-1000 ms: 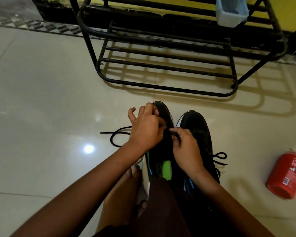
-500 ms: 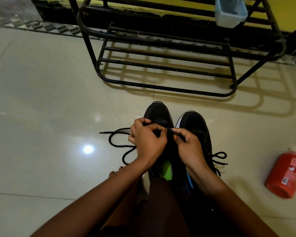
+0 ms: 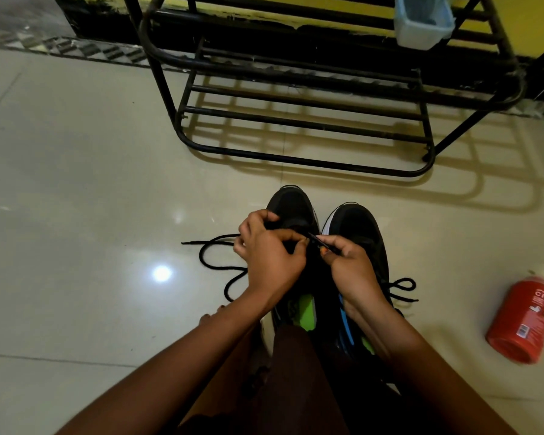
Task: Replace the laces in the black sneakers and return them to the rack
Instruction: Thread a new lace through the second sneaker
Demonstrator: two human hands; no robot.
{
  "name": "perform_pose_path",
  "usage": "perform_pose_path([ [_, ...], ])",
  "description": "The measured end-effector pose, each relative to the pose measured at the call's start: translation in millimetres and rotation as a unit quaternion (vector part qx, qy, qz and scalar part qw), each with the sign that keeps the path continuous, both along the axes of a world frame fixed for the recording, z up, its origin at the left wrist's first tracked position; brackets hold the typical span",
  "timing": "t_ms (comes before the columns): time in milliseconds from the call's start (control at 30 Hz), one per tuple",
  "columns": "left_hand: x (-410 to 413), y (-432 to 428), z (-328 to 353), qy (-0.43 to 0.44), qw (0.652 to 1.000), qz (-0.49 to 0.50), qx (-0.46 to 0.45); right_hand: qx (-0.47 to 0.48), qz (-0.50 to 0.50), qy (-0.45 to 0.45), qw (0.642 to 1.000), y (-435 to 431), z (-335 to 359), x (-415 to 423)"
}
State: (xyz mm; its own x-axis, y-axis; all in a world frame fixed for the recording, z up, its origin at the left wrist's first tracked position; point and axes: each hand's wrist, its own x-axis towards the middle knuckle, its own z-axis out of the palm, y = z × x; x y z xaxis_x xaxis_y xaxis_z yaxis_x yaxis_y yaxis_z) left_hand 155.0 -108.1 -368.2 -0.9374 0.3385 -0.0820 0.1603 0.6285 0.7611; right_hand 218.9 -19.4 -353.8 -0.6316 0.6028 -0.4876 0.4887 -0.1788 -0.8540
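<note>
- While both hands work above it, the left sneaker (image 3: 291, 205) stands on the pale tiled floor (image 3: 76, 183), toe toward the rack (image 3: 296, 158), just beside the right sneaker (image 3: 358, 227).
- Left hand (image 3: 270, 255): fingers curled, gripping the upper of the left sneaker over the eyelet area; forefinger and thumb reach toward the other hand. Exact contact under the fingers is hidden.
- Right hand (image 3: 349, 265): thumb and forefinger pinch the stiff tip of a black lace (image 3: 214, 268), held over the left sneaker, almost touching the left forefinger.
- Loose part of the lace runs out from under the left hand and lies in curves on the floor to the left; its free tip points left.
- Right sneaker is laced; a bow (image 3: 402, 287) hangs off its right side.
- Green insole shows inside the left sneaker, behind the left wrist.
- Rack: black metal bars, standing against the wall, near the sneaker toes but apart from them.
- Pale blue tub (image 3: 423, 23) sits on an upper bar of the rack, at right.
- Red bottle (image 3: 526, 315) with a white cap lies on the floor, well to the right.
</note>
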Motion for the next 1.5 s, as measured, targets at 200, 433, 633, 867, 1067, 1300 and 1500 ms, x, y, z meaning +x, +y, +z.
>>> perform_pose_path([
  [200, 4, 2, -3, 0.0, 1.0, 0.015, -0.003, -0.031, -0.011, -0.018, 0.999, 3, 0, -3],
  [433, 0, 1, -2, 0.112, 0.993, -0.034, -0.032, 0.008, 0.011, -0.006, 1.0, -1, 3, -1],
  [633, -5, -1, -1, 0.123, 0.985, -0.075, -0.098, 0.041, 0.029, -0.02, 0.999, 6, 4, -9],
  [867, 6, -19, -6, 0.07, 0.997, -0.016, 0.042, 0.023, -0.09, 0.013, 0.996, 10, 6, -12],
  [1067, 16, -34, -18, -0.029, 0.999, -0.017, 0.04, -0.183, -0.379, 0.197, 0.885, 51, 42, -2],
  [1300, 19, -32, -18, -0.062, 0.995, -0.004, 0.072, 0.42, -0.343, 0.159, 0.825, 78, 50, 21],
  [1500, 19, -32, -18, -0.071, 0.994, -0.005, 0.089, 0.39, 0.235, -0.085, 0.886, 21, 8, -1],
])
